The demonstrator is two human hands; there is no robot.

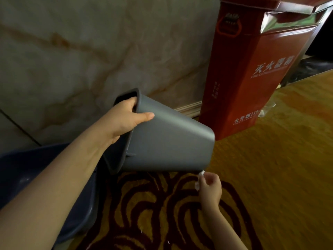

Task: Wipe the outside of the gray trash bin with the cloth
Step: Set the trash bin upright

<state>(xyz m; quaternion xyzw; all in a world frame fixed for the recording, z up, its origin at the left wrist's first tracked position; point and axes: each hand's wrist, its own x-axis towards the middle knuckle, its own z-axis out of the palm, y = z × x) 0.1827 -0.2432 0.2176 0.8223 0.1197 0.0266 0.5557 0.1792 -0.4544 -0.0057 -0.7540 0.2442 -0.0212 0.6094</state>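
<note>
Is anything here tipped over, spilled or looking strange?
The gray bin is tipped on its side, but on purpose: the left hand holds it by the rim while the right hand brings a white cloth to its bottom corner. A few white specks lie on the carpet.

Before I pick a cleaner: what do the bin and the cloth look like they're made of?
The bin looks like moulded plastic: smooth, matte grey with a soft sheen and a thin rim. The cloth is mostly hidden in the right hand; the white bits showing look soft, cloth or tissue, hard to say.
</note>
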